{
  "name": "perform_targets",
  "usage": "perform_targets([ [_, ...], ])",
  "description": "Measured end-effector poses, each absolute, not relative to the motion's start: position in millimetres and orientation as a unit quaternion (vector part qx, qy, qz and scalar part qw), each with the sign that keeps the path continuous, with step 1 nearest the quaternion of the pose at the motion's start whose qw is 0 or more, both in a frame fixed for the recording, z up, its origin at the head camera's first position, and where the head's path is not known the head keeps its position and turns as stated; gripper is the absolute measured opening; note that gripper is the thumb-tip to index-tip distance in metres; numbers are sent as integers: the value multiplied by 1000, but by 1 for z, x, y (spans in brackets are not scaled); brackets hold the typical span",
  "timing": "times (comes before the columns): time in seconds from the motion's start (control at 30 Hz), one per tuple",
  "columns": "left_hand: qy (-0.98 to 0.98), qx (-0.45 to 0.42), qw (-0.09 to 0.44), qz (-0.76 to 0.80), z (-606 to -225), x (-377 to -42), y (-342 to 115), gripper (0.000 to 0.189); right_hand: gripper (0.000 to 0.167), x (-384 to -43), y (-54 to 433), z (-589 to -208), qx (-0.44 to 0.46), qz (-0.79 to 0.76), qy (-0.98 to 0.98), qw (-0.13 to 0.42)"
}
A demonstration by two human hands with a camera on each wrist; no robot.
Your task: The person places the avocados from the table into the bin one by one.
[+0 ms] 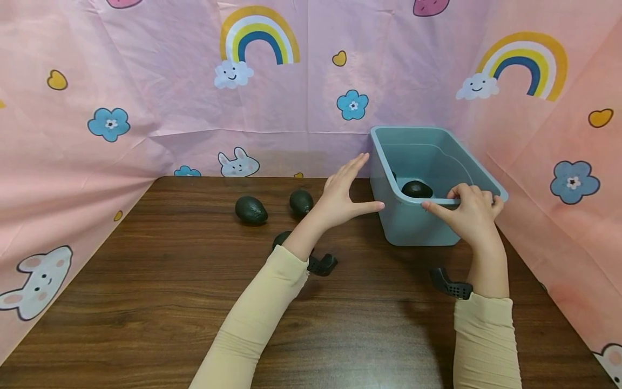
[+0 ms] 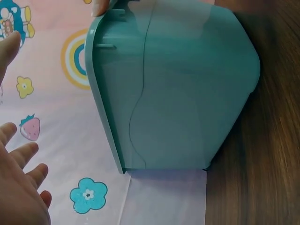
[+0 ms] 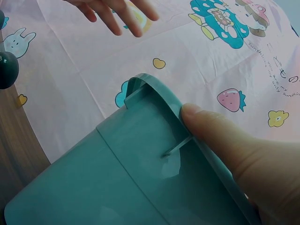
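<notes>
Okay, so from my end the teal bin [image 1: 417, 224] sits at 3 o'clock from the left hand [image 1: 339, 197], fingers spread wide and holding nothing, while the right hand [image 1: 470, 216] is nearer, fingers gripping the rim [image 1: 408, 201] around the bin's 5 o'clock.

We see brown wooden table [image 1: 160, 302], soft shine [image 1: 369, 324] near front. Behind and on both sides, we see creased pink cloth [image 1: 167, 65] with rainbows [image 1: 259, 21], blue flowers [image 1: 352, 105], rabbits [image 1: 45, 281], hearts [image 1: 339, 58].
</notes>
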State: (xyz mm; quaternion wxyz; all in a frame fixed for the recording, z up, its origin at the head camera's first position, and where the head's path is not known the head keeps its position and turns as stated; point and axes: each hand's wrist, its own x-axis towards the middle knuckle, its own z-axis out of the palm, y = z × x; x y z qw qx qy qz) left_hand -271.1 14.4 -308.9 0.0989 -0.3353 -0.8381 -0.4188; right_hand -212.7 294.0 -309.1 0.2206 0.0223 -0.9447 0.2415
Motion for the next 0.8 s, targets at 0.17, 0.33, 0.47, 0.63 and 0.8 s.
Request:
perform_targets([
  [0.17,-831,-330,111,-433,-312,-269,7,98,61,-212,294,-308,24,243,-945,218],
  [0.33,-826,-317,117,-452,-318,-266,-2,97,61,-210,294,-308,23,244,-945,215],
  [0.47,-821,-310,118,-465,-321,-265,-9,97,61,-209,293,-307,23,245,-945,215],
  [0.63,-821,-294,113,-476,-323,-264,-18,96,62,-210,293,-307,23,245,-945,215],
  [0.8,-821,-273,114,-488,-326,-263,-27,95,61,-210,293,-308,24,245,-945,215],
])
